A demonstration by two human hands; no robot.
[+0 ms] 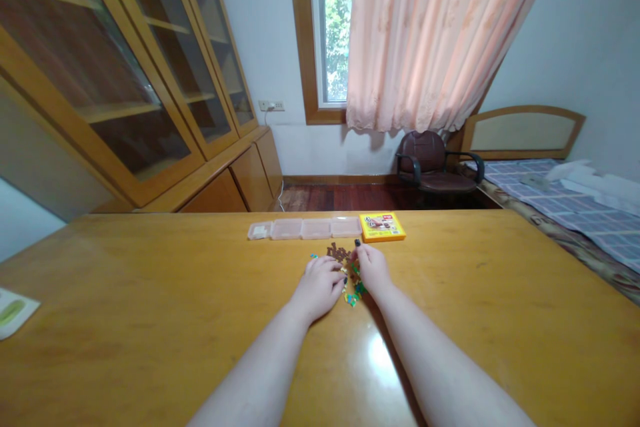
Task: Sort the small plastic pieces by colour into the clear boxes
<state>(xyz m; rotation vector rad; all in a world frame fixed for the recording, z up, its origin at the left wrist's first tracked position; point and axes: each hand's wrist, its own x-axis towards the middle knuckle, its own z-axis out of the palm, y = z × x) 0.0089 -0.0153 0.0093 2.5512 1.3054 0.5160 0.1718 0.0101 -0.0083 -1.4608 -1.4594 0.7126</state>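
A pile of small toy building bricks lies on the table, with brown bricks (pixel 338 253) at the back and green and blue bricks (pixel 354 297) nearer me. At the pile's left side, my left hand (pixel 320 281) rests with bent fingers over some pale yellow bricks. A dark bit shows at its thumb tip; whether it is pinched there is hard to see. My right hand (pixel 373 265) is closed at the pile's right side, a small black brick (pixel 357 242) at its fingertips. Its palm side is hidden.
Beyond the pile, a row of clear plastic trays (pixel 316 229) stands beside a yellow box (pixel 383 227). The wooden table (pixel 165 320) has a white object with a green patch (pixel 15 312) at its left edge. An armchair (pixel 435 163) and a bed (pixel 565 187) are behind it.
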